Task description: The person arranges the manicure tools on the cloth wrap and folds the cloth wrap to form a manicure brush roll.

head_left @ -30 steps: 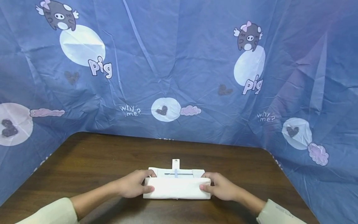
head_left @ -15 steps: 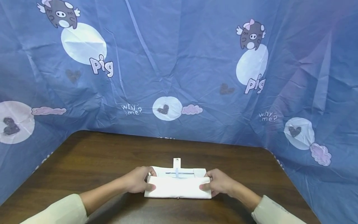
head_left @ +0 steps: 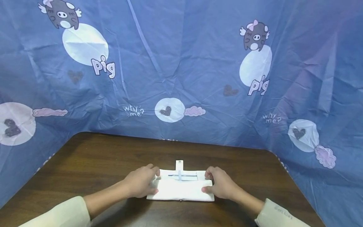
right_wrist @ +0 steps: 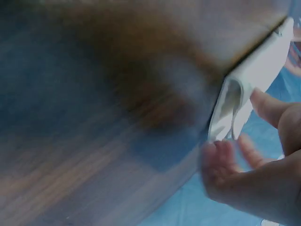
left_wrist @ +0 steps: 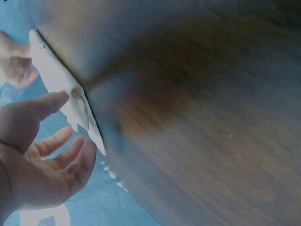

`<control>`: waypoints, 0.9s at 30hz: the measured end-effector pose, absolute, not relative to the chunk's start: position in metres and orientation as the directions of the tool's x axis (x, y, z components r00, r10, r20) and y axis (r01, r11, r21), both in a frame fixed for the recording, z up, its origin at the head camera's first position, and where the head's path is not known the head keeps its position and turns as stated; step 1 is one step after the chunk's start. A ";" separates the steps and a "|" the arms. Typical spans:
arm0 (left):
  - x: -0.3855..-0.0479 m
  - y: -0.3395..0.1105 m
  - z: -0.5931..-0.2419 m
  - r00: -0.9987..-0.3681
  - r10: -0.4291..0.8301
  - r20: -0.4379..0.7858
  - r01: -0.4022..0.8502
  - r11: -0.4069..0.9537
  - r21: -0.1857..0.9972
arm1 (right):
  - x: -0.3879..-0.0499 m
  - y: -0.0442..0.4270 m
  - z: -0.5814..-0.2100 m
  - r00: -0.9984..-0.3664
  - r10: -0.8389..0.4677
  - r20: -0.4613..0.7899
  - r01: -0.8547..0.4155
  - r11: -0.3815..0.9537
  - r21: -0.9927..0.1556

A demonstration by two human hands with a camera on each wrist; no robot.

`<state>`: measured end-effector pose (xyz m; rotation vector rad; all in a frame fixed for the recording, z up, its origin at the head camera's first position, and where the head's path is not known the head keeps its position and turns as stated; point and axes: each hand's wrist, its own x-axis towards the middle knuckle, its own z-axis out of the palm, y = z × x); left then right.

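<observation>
A white folding case [head_left: 180, 190] lies on the brown table, its near part folded over toward the back. Behind the fold, its inside shows a thin pen-like tool [head_left: 190, 175] under a pale band [head_left: 180, 175]. A snap tab [head_left: 179, 164] sticks out at the far edge. At the left end, my left hand [head_left: 140, 183] rests its thumb on the fold; the other fingers are loosely bent and apart from it in the left wrist view. Likewise my right hand [head_left: 223, 185] touches the right end with its thumb [right_wrist: 268, 106], its fingers spread near the far edge.
The wooden table [head_left: 113, 154] spreads around the case. A blue printed cloth [head_left: 175, 75] with pigs, hearts and clouds hangs along its back and sides.
The fingers of both hands have come out from behind the fold and lifted, while the thumbs stay on it. The case keeps almost the same place.
</observation>
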<state>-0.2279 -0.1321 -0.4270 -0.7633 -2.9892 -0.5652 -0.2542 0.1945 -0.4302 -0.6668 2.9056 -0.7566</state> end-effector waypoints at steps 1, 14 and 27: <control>-0.226 -0.131 -0.427 -0.856 0.504 0.117 0.514 0.805 0.296 | -0.253 0.194 -0.431 -0.875 -0.476 0.085 -0.463 0.774 -0.432; -0.216 -0.133 -0.435 -0.585 0.794 0.165 0.810 0.583 0.066 | -0.242 0.210 -0.446 -0.498 -0.858 0.131 -0.851 0.512 0.119; -0.220 -0.131 -0.430 -0.614 0.782 0.106 0.788 0.598 0.147 | -0.250 0.207 -0.450 -0.337 -0.920 0.201 -0.858 0.388 0.336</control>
